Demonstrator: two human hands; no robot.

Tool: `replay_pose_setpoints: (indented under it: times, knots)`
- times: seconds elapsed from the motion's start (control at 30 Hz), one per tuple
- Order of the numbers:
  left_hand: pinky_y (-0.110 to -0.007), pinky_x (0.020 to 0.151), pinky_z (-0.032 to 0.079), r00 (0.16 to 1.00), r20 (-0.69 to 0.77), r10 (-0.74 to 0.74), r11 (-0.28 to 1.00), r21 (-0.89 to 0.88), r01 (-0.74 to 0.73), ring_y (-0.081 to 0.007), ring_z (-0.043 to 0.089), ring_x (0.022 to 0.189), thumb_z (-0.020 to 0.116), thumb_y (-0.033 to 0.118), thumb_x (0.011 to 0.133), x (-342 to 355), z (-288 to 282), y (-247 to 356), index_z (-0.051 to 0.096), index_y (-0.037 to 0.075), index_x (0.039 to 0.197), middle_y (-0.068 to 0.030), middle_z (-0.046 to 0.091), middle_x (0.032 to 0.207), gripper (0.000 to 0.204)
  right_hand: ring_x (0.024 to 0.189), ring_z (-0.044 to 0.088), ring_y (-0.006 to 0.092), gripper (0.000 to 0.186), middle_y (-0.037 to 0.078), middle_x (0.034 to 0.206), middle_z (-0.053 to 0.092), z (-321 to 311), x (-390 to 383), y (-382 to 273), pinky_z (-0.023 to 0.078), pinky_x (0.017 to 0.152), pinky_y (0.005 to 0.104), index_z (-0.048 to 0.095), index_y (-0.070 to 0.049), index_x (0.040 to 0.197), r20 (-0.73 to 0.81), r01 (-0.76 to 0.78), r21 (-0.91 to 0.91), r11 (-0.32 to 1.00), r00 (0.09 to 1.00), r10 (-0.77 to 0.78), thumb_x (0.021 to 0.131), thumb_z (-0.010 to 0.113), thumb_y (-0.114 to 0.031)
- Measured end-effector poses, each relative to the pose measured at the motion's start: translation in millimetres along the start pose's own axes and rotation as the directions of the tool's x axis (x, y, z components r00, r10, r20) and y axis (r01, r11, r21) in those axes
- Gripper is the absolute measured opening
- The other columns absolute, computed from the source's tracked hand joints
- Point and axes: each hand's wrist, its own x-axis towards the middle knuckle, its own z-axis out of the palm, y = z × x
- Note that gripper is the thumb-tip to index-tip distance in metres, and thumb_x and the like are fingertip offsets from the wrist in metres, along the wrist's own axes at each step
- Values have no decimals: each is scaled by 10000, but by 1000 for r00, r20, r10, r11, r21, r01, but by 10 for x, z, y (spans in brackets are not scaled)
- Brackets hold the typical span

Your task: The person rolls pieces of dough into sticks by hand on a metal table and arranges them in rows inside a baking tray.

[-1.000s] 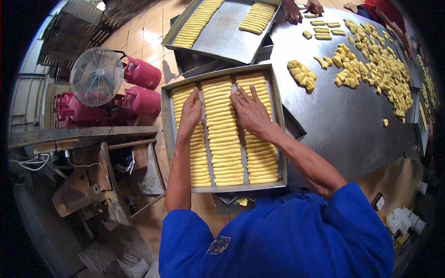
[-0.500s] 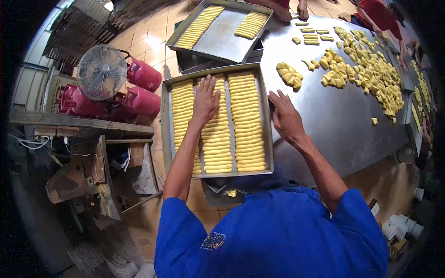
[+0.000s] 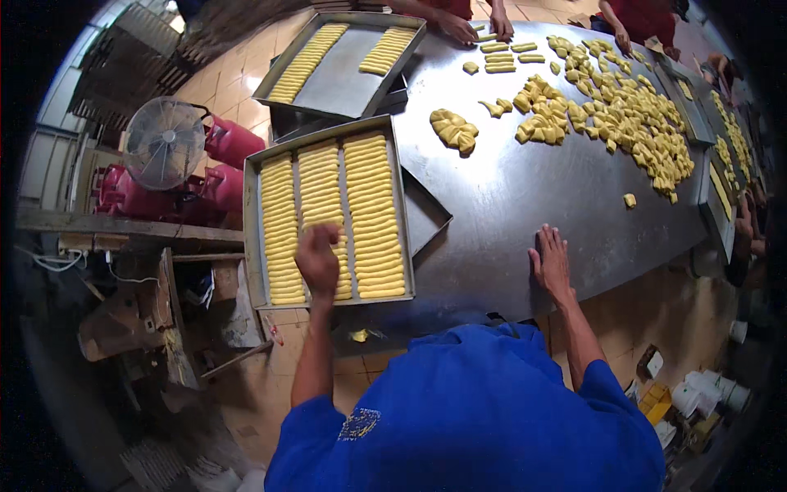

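Left hand loosely curled over the rectangular grey metal tray, centre-left; right hand flat on the shiny metal table. Long yellow dough sticks look squishy, so I'd grab the rim.

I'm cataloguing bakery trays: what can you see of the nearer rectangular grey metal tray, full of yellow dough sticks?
The nearer rectangular grey metal tray looks shallow, with straight raised walls. Slim yellow dough sticks lie crosswise inside in three long columns. Slightly turned, it sits left of centre, over another darker metal tray. The person's bare left hand is over the middle column; whether it touches is unclear.
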Motion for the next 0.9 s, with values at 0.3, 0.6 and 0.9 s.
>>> replay_pose_setpoints:
  times: [0.3,0.6,0.9]
  knots:
    - [-375,574,425,513,-143,-846,524,-51,850,-240,554,605,570,381,1036,-3669,730,260,536,1,714,-89,571,645,499,1530,201,407,697,133,1644,298,-110,510,443,114,1220,625,465,-103,1499,58,556,-58,829,831,-553,949,575,-517]
    - [-489,980,524,413,-309,-857,175,579,796,-357,659,1161,793,721,677,-6529,1151,157,656,72,1281,-199,687,1239,897,1526,174,449,719,214,1639,267,-220,656,716,109,1211,632,466,-39,1488,72,722,-16,691,690,-720,946,590,-496]
    - [-494,971,528,225,-373,-900,210,81,974,-357,660,1163,835,742,582,-6625,1379,-167,643,110,1319,-196,671,1275,989,1530,81,485,760,267,1652,165,-288,831,865,51,1220,600,337,10,1536,299,831,22,556,526,-797,970,523,-462]
